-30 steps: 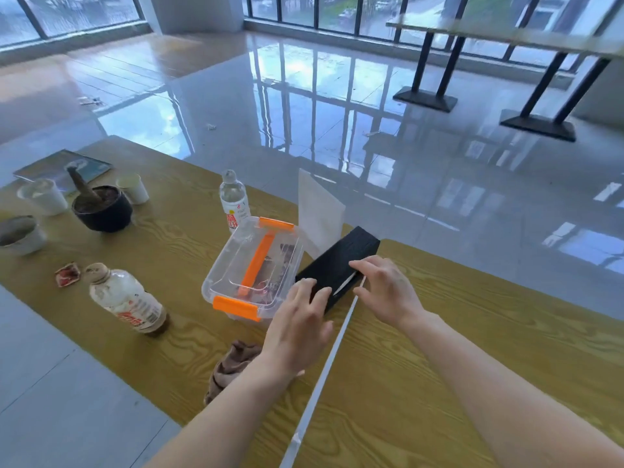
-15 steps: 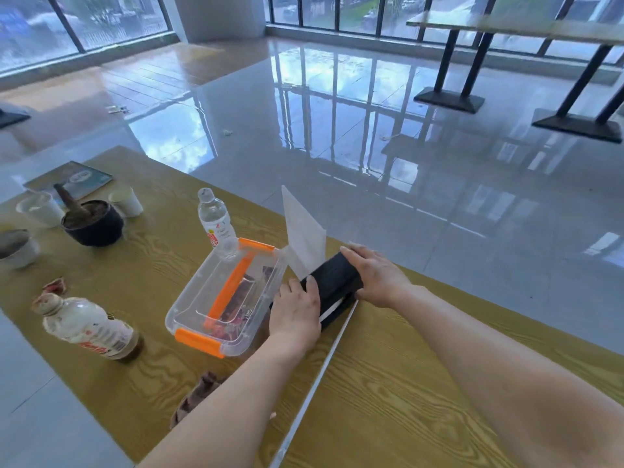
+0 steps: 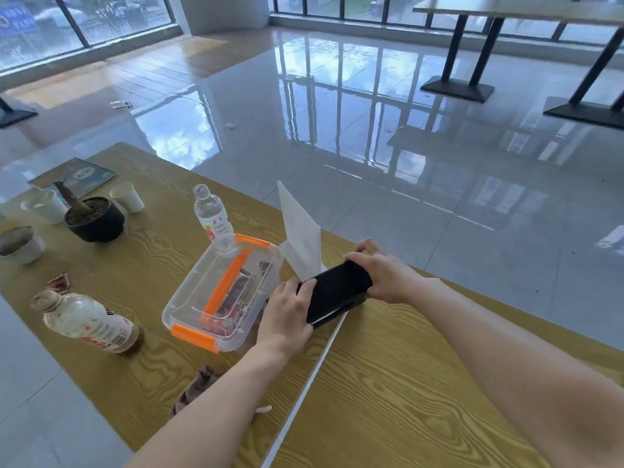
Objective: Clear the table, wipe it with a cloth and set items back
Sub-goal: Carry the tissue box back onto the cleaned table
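Two hands clasp a black box (image 3: pixel 337 288) near the middle of the wooden table (image 3: pixel 388 383). The left hand (image 3: pixel 287 312) curls its fingers over the box's 8 o'clock end, and the right hand (image 3: pixel 381 271) wraps over its 2 o'clock end. Whether the box rests on the tabletop or sits just off it cannot be told.

A white sheet (image 3: pixel 300 238) stands up at the box's 11 o'clock, right against it. A thin white strip (image 3: pixel 304 390) runs across the table from under the box toward 7 o'clock.

At the box's 9 o'clock, just beside the left hand, sits a clear container (image 3: pixel 189 298) with orange clips and dark items inside. A water bottle (image 3: pixel 211 214) stands upright at the container's 12 o'clock, close to its far rim. At the container's 9 o'clock a pale drink bottle (image 3: pixel 87 324) lies on its side, with a crumpled wrapper (image 3: pixel 59 283) near its cap.

A brown cloth (image 3: pixel 196 390) lies at the box's 7 o'clock, partly hidden by the left forearm.

Farther out, toward 10 o'clock, are a black pot (image 3: pixel 96 219) of soil, a paper cup (image 3: pixel 127 197), a white cup (image 3: pixel 45 206), a bowl (image 3: pixel 20 243) and a booklet (image 3: pixel 77 175).
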Demonstrator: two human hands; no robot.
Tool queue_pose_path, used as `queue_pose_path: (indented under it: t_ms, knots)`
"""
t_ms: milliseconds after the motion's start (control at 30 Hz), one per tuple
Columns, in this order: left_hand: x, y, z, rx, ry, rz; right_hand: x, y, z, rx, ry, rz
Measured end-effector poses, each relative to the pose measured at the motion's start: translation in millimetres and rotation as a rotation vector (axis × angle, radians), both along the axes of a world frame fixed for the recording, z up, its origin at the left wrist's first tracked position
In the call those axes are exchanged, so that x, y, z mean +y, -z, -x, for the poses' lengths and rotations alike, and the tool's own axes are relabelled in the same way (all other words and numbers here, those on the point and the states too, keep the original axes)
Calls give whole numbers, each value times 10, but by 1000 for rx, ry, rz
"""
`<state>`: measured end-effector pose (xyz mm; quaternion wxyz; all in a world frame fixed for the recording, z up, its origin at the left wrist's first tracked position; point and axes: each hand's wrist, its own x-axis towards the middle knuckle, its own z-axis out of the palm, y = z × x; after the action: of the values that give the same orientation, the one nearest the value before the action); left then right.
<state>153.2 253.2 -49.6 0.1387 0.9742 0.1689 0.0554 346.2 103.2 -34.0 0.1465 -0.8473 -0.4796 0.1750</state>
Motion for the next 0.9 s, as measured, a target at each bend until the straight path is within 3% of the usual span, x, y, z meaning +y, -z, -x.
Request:
queue_pose_path:
  t_ms: [167,467,900]
  knots:
    - [-40,-164,88,-44,134,62,-344,-147,152,54,39,-22]
    - [-492,-423,211,-34,275,-10,-1186,-402,640,70,205,-67]
    - [-1342,-488,272,-76,636,56,-2410,-650,1601,-23,595,-31]
